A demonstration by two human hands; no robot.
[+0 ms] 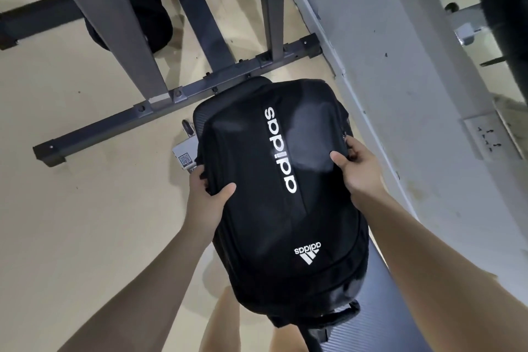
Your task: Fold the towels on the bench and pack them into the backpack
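No towels can be seen anywhere, so packing looks pretty much done: the backpack (285,180), seemingly zipped, is gripped at its sides by the left hand (207,194) and right hand (358,164) over the tabletop (380,294).

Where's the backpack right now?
Head view, centre: backpack lies on the bench, gripped at its sides by left hand and right hand.

The backpack (285,180) is black with white lettering; the floor (85,208) is beige, the frame (120,23) grey.
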